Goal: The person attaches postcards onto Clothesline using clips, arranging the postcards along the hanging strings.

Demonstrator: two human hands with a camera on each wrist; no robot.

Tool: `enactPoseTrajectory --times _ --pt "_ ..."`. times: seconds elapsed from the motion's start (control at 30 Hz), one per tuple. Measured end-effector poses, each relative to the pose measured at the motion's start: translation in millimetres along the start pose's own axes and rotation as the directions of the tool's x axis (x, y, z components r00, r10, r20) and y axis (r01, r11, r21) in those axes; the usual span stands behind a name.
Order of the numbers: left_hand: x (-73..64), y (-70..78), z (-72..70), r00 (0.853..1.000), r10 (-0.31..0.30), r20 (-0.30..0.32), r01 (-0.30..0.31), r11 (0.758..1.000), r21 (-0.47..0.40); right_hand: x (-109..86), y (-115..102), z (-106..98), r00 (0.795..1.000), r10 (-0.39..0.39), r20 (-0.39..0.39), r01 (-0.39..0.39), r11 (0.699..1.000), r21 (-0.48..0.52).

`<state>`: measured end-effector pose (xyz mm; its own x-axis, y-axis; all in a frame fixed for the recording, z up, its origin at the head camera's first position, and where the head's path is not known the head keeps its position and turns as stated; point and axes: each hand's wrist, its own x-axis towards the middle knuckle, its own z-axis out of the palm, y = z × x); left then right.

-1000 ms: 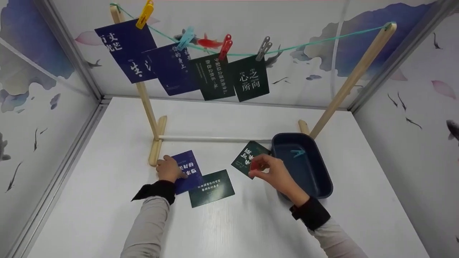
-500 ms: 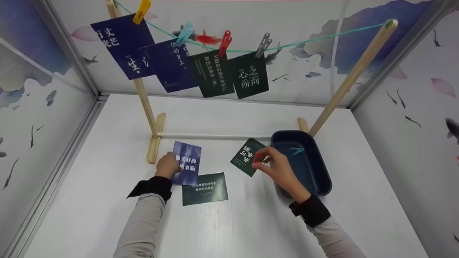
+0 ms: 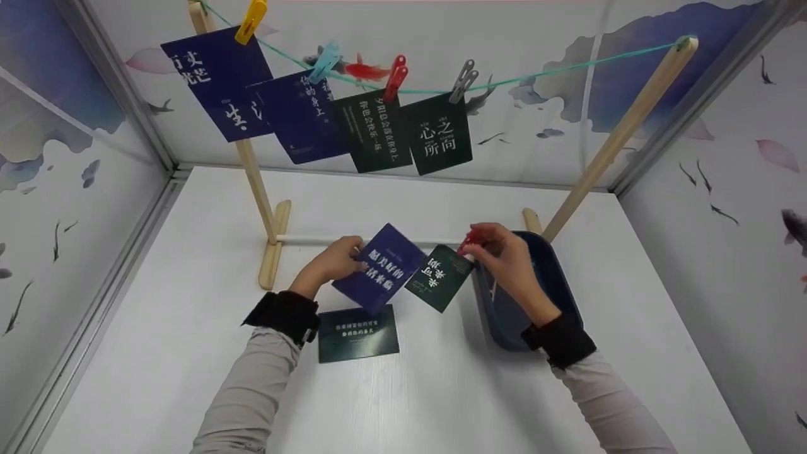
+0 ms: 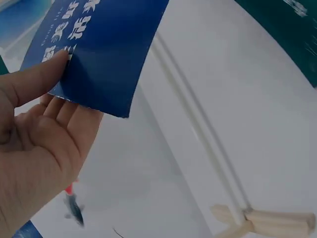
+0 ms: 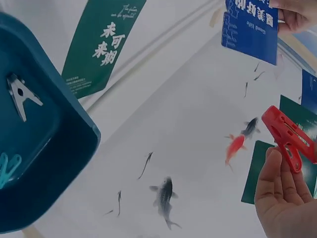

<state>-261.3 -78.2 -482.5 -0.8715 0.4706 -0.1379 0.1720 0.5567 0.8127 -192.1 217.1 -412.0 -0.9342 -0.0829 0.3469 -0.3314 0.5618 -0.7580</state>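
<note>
My left hand (image 3: pixel 334 261) pinches a blue card (image 3: pixel 384 268) by its edge, thumb on top and fingers below, as the left wrist view shows. The card is held up off the table, white lettering facing up. My right hand (image 3: pixel 507 255) pinches a red clothespin (image 5: pixel 283 130) between thumb and fingers, above the rim of a dark blue bin (image 3: pixel 570 309). Just left of the bin lies a green card (image 3: pixel 439 277), whose left corner the blue card partly overlaps in the head view. Another green card (image 3: pixel 358 337) lies nearer me.
A wooden stand (image 3: pixel 621 139) carries a green line (image 3: pixel 567 70). Several cards hang from it, including a green card (image 3: pixel 437 135) under a grey clothespin (image 3: pixel 464 82). Inside the bin are a grey clothespin (image 5: pixel 20 94) and a light blue clothespin (image 5: pixel 7 168). Printed walls enclose the table.
My left hand has lifted the blue card from the table and moved it right, turning it. My right hand has shifted up and right with the red clothespin, off the green card.
</note>
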Motion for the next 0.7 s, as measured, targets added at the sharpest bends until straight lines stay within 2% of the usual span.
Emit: enactPoseTrajectory --times 0.03,0.07,0.17,0.33,0.5,0.7 --pt "-5.0 25.2 -1.2 0.999 -0.023 -0.031 0.022 1.000 -0.020 6.2 -2 -4 1.000 -0.003 -0.018 0.003 1.000 -0.015" --pt "-5.4 41.2 -0.6 0.997 -0.008 -0.077 0.005 0.999 -0.038 12.2 -5 -8 0.999 -0.005 -0.032 0.004 1.000 -0.028" --pt "1.5 72.0 5.8 0.980 0.021 -0.199 -0.035 0.997 -0.068 31.2 -17 -22 0.997 -0.015 -0.072 0.010 0.997 -0.071" --pt "20.7 103.3 17.0 0.951 0.045 -0.305 -0.096 0.983 -0.155 59.8 -41 -46 0.989 -0.019 -0.147 0.007 0.997 -0.078" --pt "41.7 132.0 21.9 0.936 0.056 -0.347 -0.150 0.957 -0.250 87.7 -61 -66 0.974 -0.058 -0.218 0.043 0.997 -0.072" --pt "65.6 168.6 20.2 0.914 0.035 -0.404 -0.160 0.946 -0.280 121.1 -81 -84 0.931 -0.182 -0.318 0.169 0.983 -0.069"
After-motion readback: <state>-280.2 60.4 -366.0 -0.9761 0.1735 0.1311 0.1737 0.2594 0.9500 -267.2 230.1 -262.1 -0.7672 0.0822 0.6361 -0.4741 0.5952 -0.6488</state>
